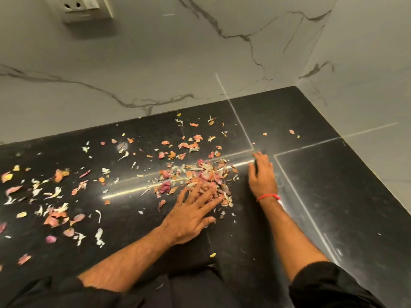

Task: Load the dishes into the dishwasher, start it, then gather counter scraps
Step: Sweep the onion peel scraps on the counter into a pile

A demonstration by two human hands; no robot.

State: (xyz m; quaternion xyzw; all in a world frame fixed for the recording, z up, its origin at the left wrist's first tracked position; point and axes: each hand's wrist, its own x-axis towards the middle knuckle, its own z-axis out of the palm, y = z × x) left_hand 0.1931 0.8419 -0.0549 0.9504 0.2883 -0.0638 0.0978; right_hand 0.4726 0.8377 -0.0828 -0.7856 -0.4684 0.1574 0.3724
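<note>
Pink, orange and white onion and garlic peel scraps lie all over the black counter (311, 196). A dense pile of scraps (200, 176) sits in the middle. My left hand (191, 216) lies flat with spread fingers, its fingertips resting on the near edge of the pile. My right hand (262, 176) stands on its edge just right of the pile, fingers straight, a red thread around the wrist. More loose scraps (55, 196) are strewn over the left part of the counter, and a few lie near the back wall.
A grey marble-look wall (155, 63) rises behind the counter and meets a side wall (367, 85) at the right, forming a corner. A white wall socket (86, 7) is mounted at the upper left. Light seams cross the counter slabs.
</note>
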